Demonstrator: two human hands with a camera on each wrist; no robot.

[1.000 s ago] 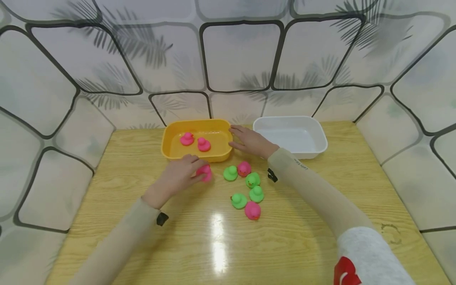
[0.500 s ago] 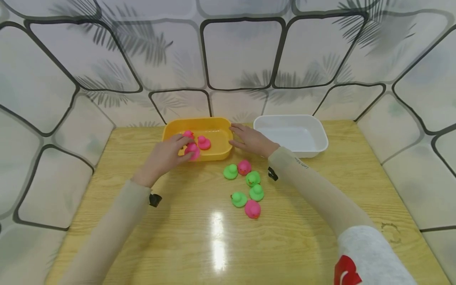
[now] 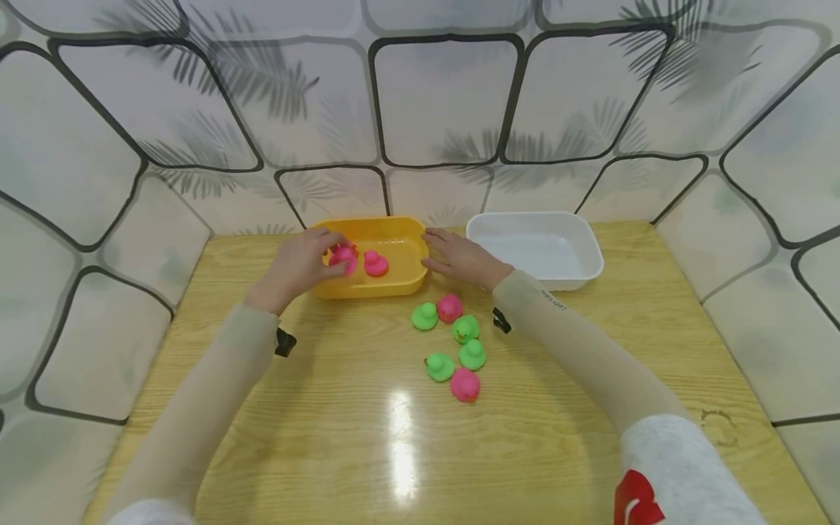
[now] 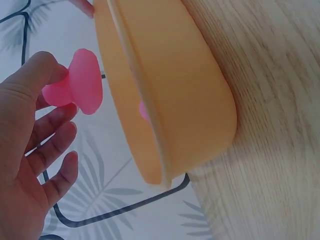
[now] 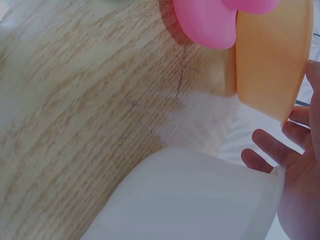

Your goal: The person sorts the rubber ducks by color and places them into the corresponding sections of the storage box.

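Observation:
In the head view my left hand [image 3: 297,268] is over the left end of a yellow plastic tub [image 3: 400,286]. Its thumb and fingers pinch a pink rubber duck [image 4: 86,82], held above the rim in the left wrist view. Another pink duck [image 3: 376,263] sits inside the tub, and one more is mostly hidden behind the held duck. My right hand [image 3: 464,260] reaches to the tub's right end, fingers extended, fingertips right at the rim. In the right wrist view the yellow tub's wall [image 5: 267,60] stands beside those fingertips.
A white tub [image 3: 534,251] stands right of the yellow one, under my right wrist. Several green ducks [image 3: 472,355] and two pink ducks [image 3: 465,385] lie in a loose group on the wooden table [image 3: 328,452]. A patterned wall [image 3: 446,102] rises behind the tubs.
My left hand has carried the pink duck from the table in front of the yellow tub up and left, over the tub. My right hand has stayed at the tub's right end.

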